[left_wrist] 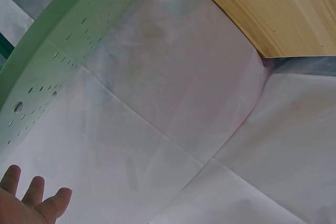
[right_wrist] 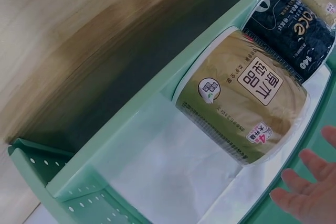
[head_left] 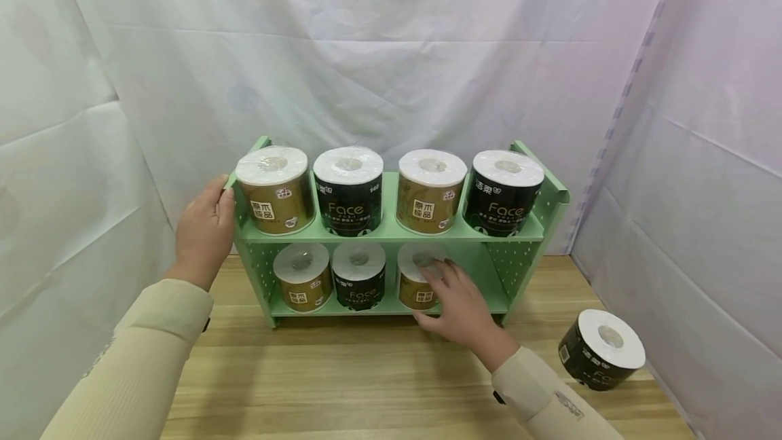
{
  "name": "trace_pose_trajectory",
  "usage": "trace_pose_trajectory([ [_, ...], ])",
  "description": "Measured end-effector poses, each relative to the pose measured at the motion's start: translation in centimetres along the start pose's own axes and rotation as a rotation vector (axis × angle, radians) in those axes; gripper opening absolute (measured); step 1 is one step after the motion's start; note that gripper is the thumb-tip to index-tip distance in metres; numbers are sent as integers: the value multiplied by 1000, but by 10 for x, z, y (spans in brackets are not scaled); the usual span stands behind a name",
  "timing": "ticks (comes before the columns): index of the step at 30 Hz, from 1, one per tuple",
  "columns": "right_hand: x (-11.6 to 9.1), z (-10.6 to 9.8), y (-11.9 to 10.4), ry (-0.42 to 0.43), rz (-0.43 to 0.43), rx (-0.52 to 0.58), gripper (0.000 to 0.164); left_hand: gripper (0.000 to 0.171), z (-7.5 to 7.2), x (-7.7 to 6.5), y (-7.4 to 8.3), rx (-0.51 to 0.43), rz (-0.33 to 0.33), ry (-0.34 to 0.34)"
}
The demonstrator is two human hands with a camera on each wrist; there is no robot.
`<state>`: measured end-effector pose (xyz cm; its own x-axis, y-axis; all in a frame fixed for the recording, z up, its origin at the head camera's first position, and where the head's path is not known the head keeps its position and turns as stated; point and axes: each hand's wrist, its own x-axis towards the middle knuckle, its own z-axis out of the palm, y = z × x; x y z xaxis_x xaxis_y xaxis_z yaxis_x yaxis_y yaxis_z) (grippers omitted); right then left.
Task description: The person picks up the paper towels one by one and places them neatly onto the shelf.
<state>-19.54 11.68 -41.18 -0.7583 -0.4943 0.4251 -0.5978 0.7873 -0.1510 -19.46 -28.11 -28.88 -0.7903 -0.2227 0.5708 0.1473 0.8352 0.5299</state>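
Note:
My left hand (head_left: 206,229) is at the front left edge of a green two-tier shelf (head_left: 391,239), thumb and a finger pinching the side panel. Three fingertips (left_wrist: 37,187) of it show in the left wrist view, beside the perforated panel. On the lower tier, my right hand (head_left: 458,307) has its fingers loosely spread around the front of a gold-wrapped toilet paper roll (right_wrist: 241,98). In the right wrist view its fingers (right_wrist: 315,163) are apart from the wrapper. To that roll's left stand a black-wrapped roll (head_left: 359,287) and another gold roll (head_left: 303,287).
The upper tier bears gold (head_left: 275,199) and black rolls (head_left: 348,202) in alternation, all upright. One more black roll (head_left: 601,352) stands on the wooden table (head_left: 342,386) at the right. White cloth (head_left: 391,73) hangs behind and at both sides.

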Motion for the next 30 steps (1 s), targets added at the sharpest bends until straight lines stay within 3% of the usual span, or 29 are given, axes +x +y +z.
trace_pose_trajectory([
  [6, -13, -5, 1, -27, 38, -4, 79, 45, 0, 0, 1, -1, -3, -1],
  [18, -39, -15, 5, -5, 74, -30, 81, 48, -2, 0, 0, 1, -21, -19],
  [30, -64, -28, 24, 48, 132, -27, 80, 46, -1, 0, 0, 7, -15, -14],
])
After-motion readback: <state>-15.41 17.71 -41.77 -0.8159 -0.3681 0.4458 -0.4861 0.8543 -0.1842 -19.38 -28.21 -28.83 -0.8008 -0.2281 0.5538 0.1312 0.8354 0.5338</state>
